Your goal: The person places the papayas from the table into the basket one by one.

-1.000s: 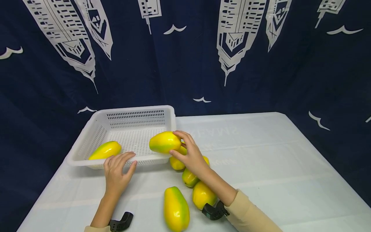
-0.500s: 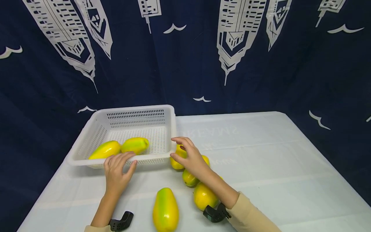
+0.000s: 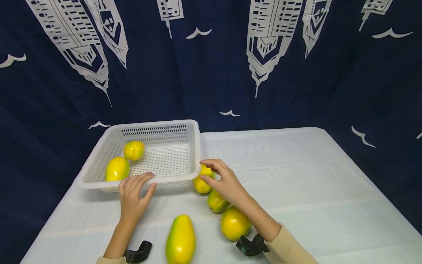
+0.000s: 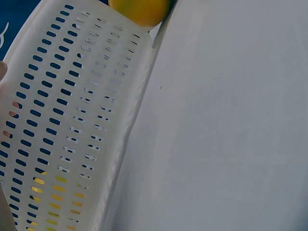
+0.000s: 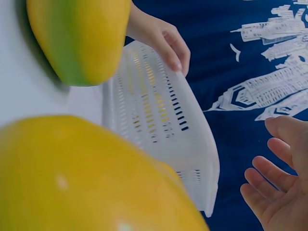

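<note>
A white perforated plastic basket (image 3: 178, 179) stands at the far left of the table. Two glossy yellow-green papayas lie inside it, one near the front left (image 3: 117, 168), the other farther back (image 3: 134, 150). My left hand (image 3: 133, 196) holds the basket's front rim, fingers over the edge. In the left wrist view, bits of finger show through the wall (image 4: 67, 120). Beyond the basket's right corner, my right hand (image 3: 229, 185) hovers with fingers relaxed and nothing in them. Below it, a papaya (image 3: 202, 186) sits against that corner, partly hidden by the fingers.
More papayas lie on the white table (image 3: 296, 183): a greenish one (image 3: 217, 202), a round-ended one (image 3: 235, 223) by the right forearm, and a long one (image 3: 180, 240) near the front. A dark blue printed cloth (image 3: 211, 73) hangs behind the table.
My right hand has let go of a papaya inside the basket, and it has rolled to the back left. The front papaya on the table has rolled left. My left hand has stayed put.
</note>
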Demonstrator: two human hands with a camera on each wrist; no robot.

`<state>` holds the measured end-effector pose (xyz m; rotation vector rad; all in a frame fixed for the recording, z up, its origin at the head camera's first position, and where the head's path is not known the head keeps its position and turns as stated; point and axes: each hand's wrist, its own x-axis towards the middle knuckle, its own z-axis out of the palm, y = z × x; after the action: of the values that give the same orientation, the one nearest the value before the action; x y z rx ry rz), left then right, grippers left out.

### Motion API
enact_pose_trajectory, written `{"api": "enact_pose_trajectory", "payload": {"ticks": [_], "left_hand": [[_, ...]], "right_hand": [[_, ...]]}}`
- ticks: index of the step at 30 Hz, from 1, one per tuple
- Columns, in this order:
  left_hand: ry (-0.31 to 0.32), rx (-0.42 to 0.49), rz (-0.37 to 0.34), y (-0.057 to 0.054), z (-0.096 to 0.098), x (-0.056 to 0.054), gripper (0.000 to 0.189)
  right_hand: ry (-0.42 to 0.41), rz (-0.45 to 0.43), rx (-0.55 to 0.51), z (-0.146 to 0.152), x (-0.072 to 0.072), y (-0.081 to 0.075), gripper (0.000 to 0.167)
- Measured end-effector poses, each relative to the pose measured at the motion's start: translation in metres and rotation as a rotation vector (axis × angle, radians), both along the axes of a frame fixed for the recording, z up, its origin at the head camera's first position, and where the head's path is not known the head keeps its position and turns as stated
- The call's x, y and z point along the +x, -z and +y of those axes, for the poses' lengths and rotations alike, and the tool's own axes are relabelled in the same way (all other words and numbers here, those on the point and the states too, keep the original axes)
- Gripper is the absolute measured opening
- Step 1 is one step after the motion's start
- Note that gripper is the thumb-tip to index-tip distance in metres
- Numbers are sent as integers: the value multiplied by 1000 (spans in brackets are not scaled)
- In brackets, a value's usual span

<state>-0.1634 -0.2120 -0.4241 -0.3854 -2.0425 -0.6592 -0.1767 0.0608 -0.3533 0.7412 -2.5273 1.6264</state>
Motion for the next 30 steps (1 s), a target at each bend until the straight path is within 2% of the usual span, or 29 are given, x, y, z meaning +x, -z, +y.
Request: {"api": "enact_pose_trajectory", "payload": {"ticks": [4,11,17,22,30], "left_hand": [[-4,-3,5,1,0,-1,41],[-6,-8,9,1,0,-1,42],[-5,-6,12,1,0,0,42],[-13,-8,13,0,0,0,41],[-13,-11,12,0,0,-1,43]], "right_hand": [[-3,11,0,8,2,-2,38],[5,-71,10,23,8,-4,35],[6,-99,27,34,14,-4,36],[22,-85,29,42,18,-1,35],[35,-14,20,52,22,7,32]]}}
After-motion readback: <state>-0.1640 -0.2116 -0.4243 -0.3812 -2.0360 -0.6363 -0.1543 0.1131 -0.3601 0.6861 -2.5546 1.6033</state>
